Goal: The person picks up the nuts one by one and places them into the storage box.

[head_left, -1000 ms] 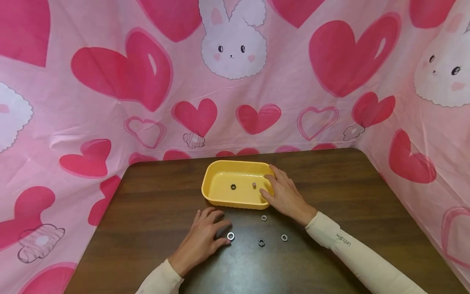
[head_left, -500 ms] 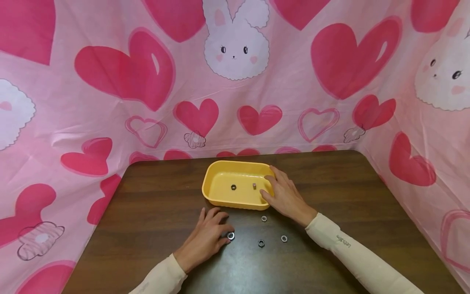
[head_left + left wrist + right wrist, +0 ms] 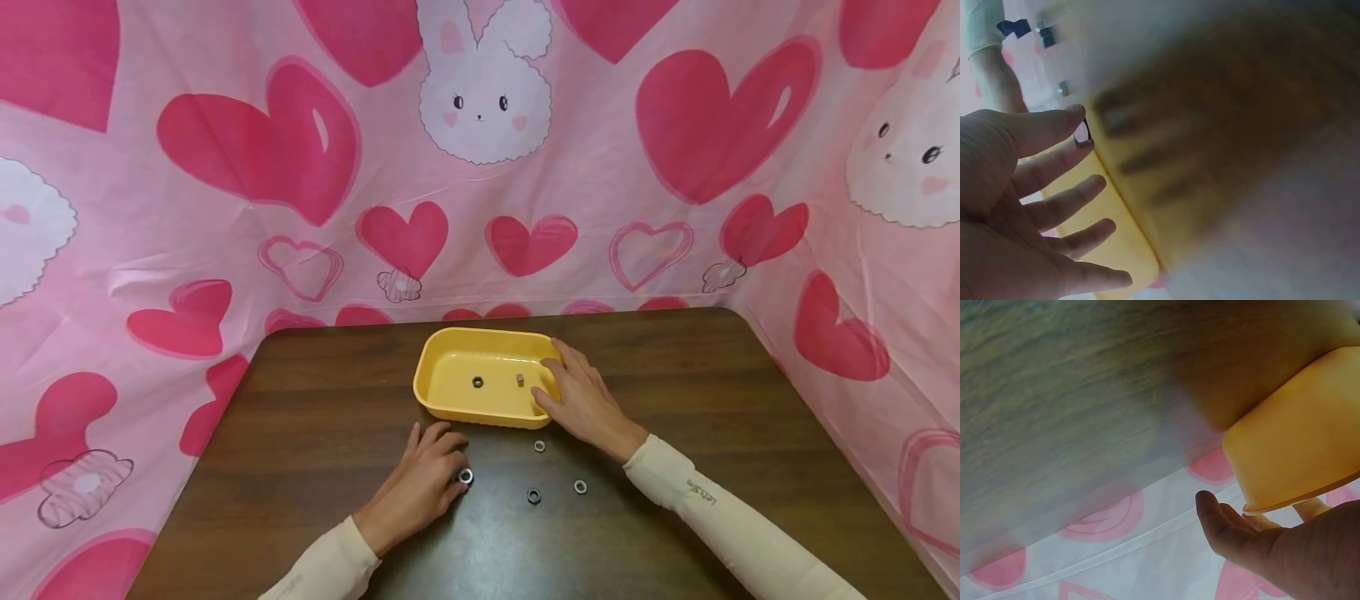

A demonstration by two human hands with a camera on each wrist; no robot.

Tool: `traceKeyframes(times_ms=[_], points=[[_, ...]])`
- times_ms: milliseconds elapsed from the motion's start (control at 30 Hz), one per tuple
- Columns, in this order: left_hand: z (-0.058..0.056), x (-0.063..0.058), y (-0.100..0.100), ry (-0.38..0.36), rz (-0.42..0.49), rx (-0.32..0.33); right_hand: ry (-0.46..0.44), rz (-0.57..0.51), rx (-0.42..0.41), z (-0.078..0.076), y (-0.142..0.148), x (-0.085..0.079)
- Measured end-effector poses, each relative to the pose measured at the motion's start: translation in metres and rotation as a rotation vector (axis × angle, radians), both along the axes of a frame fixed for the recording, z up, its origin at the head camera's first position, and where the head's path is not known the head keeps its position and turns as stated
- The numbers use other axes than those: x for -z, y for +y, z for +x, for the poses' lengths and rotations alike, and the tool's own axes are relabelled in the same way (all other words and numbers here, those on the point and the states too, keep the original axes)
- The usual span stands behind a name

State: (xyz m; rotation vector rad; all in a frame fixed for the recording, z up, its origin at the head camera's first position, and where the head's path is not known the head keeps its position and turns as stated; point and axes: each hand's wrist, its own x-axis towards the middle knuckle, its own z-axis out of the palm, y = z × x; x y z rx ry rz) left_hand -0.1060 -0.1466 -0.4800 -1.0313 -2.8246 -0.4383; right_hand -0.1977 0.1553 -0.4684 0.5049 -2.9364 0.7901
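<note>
yellow tray ahead; from my station i see the right hand rest on its rim, fingers apart, while the left hand pinches a metal nut near the tray's front.

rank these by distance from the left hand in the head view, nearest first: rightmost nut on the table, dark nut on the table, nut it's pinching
1. Held nut: pinched by the left hand, at its right side.
2. Dark nut: on the table, to the hand's right.
3. Rightmost nut: also on the table, beyond the dark nut.
</note>
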Motion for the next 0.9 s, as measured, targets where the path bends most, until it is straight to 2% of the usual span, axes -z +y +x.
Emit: traceKeyframes(times_ms=[233, 500, 733, 900], points=[[-0.002, -0.018, 0.001, -0.033, 0.055, 0.002, 0.008, 0.004, 0.005, 0.000, 0.001, 0.001], [-0.009, -0.033, -0.004, 0.021, 0.091, 0.000, 0.010, -0.003, 0.001, 0.000, 0.000, 0.001], [-0.012, -0.046, -0.008, -0.013, 0.097, -0.029, 0.002, -0.008, 0.003, 0.000, 0.000, 0.002], [-0.014, -0.051, -0.009, 0.042, 0.087, -0.037, 0.001, -0.012, 0.007, 0.000, 0.001, 0.002]])
